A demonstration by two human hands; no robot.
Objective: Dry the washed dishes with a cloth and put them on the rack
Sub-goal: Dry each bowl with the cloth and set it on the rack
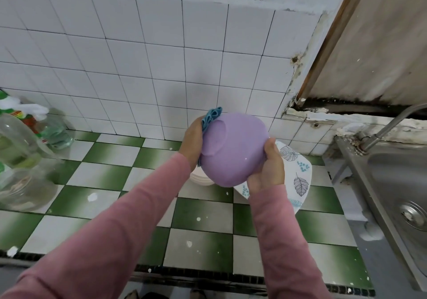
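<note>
Purple bowl (231, 153), one, gripped by right fingers (269, 147); left fingers (196, 126) clutch one blue cloth (211, 116) against it; green-checked table (203, 218) below, white-tiled wall (138, 56).

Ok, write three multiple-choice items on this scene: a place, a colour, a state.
1. The steel sink lies: A) at the left; B) at the right; C) in the middle.
2. The cloth is: A) blue; B) yellow; C) red.
3. The purple bowl is: A) in the sink; B) held in the air; C) on a rack.
1 B: it fills the right edge. 2 A: blue folds show above the left hand. 3 B: the right hand grips it, the left hand presses the cloth on it.
</note>
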